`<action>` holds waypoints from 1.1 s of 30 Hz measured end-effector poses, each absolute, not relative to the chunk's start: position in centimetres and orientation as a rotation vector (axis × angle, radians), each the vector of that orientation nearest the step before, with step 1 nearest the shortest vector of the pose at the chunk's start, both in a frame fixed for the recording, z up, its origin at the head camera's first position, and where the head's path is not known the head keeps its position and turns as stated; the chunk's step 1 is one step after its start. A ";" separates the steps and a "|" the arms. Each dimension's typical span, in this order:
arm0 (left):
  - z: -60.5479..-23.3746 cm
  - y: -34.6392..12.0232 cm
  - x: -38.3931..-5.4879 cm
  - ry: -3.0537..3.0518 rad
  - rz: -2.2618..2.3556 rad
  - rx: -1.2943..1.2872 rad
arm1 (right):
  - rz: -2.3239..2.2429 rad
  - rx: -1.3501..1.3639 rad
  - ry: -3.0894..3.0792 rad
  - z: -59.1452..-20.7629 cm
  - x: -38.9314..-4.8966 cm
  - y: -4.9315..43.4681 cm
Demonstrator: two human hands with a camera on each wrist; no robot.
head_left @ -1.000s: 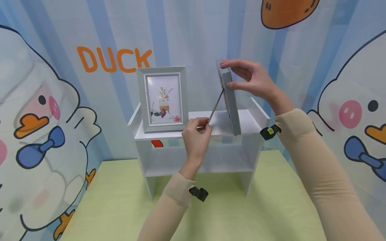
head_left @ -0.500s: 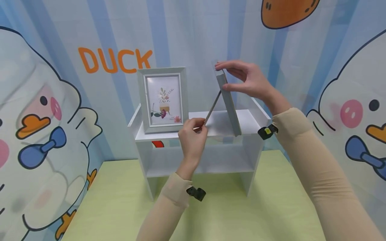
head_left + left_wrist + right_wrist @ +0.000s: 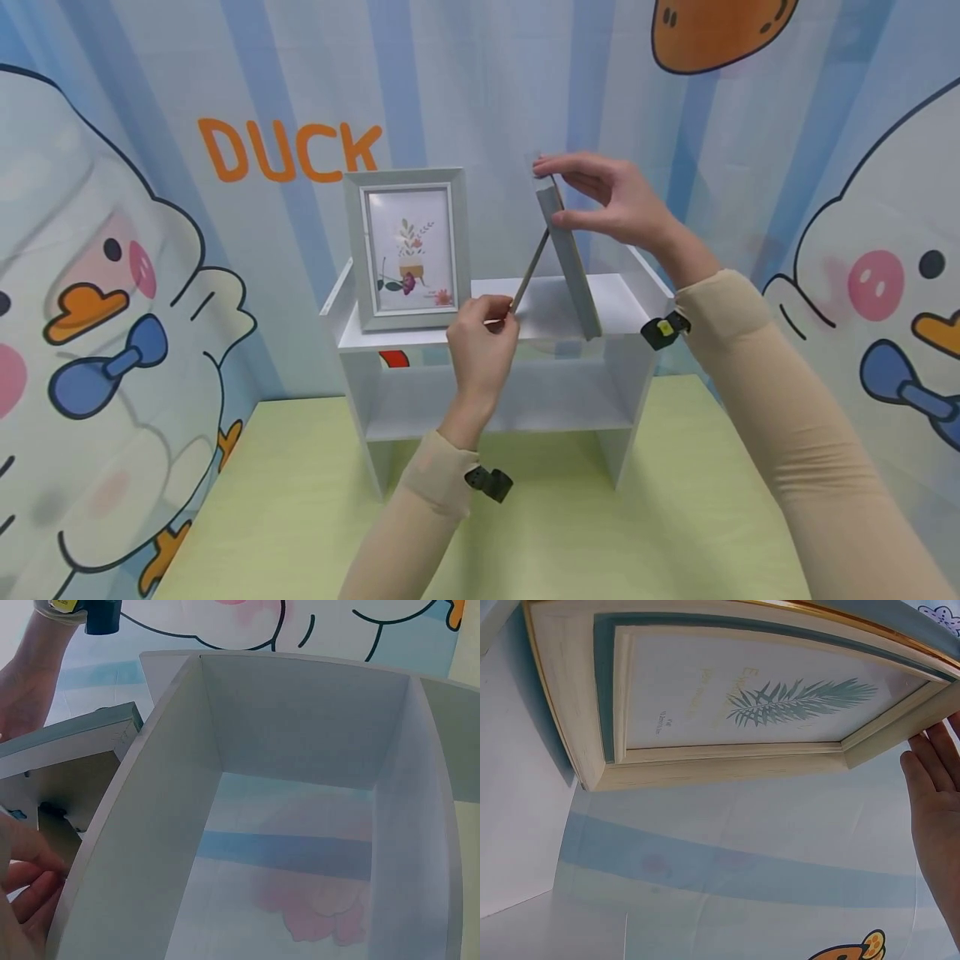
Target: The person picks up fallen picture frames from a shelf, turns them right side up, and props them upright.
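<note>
A photo frame [image 3: 572, 267] stands edge-on at the right of the white shelf's top board, leaning left at its top. My right hand [image 3: 622, 200] grips its upper part, thumb on the near side edge and fingers over the top. A thin support leg [image 3: 531, 271] slants down from the frame's back, and my left hand [image 3: 483, 342] pinches its lower end. In the left wrist view the frame's back [image 3: 82, 780] shows beside the fingers. The right wrist view shows its front, with a feather print [image 3: 802, 705] inside a cream and teal border.
A second, pale grey photo frame [image 3: 457, 242] with a plant picture stands upright at the left of the top board. The white shelf unit [image 3: 495, 396] has raised side panels and stands on a yellow-green table [image 3: 300, 500]. Behind hangs a duck-print curtain [image 3: 495, 100].
The frame's top has tipped left, with my right hand moving along with it. My left hand has shifted slightly left with the support leg. Little differs in the last half second.
</note>
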State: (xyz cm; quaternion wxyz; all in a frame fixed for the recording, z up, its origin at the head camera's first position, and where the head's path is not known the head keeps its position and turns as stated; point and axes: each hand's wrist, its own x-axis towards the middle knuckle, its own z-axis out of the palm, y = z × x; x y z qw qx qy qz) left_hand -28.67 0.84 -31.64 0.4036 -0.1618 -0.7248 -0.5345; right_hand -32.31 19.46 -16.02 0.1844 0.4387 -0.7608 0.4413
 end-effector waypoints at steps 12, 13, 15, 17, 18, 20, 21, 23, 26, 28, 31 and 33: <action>-30.0 2.6 -28.1 -1.701 -1.344 -0.494 | 1.404 1.145 -2.136 -16.7 -32.5 20.6; -29.8 2.9 -28.1 -1.704 -1.361 -0.499 | 1.430 1.111 -2.138 -16.8 -32.7 20.8; -29.4 3.4 -27.9 -1.713 -1.395 -0.513 | 1.455 1.020 -2.155 -17.1 -33.0 21.2; -29.1 4.0 -27.8 -1.722 -1.418 -0.524 | 1.445 0.923 -2.183 -17.4 -33.3 21.5; -28.9 4.3 -27.7 -1.725 -1.426 -0.527 | 1.436 0.876 -2.200 -17.5 -33.6 21.6; -28.7 4.8 -27.6 -1.725 -1.441 -0.524 | 1.416 0.789 -2.255 -17.8 -34.1 21.8; -28.6 5.1 -27.5 -1.726 -1.441 -0.518 | 1.411 0.753 -2.292 -17.9 -34.4 21.9; -28.5 5.6 -27.4 -1.727 -1.447 -0.503 | 1.390 0.689 -2.384 -18.1 -34.9 22.0; -28.4 6.2 -27.3 -1.736 -1.457 -0.482 | 1.344 0.626 -2.532 -18.4 -35.5 22.1; -28.4 6.6 -27.2 -1.740 -1.465 -0.474 | 1.328 0.614 -2.598 -18.6 -36.0 22.2; -28.5 7.0 -27.3 -1.747 -1.471 -0.461 | 1.375 0.631 -2.636 -19.0 -36.8 22.2; -28.6 7.3 -27.3 -1.749 -1.474 -0.454 | 1.411 0.655 -2.656 -19.3 -37.4 22.2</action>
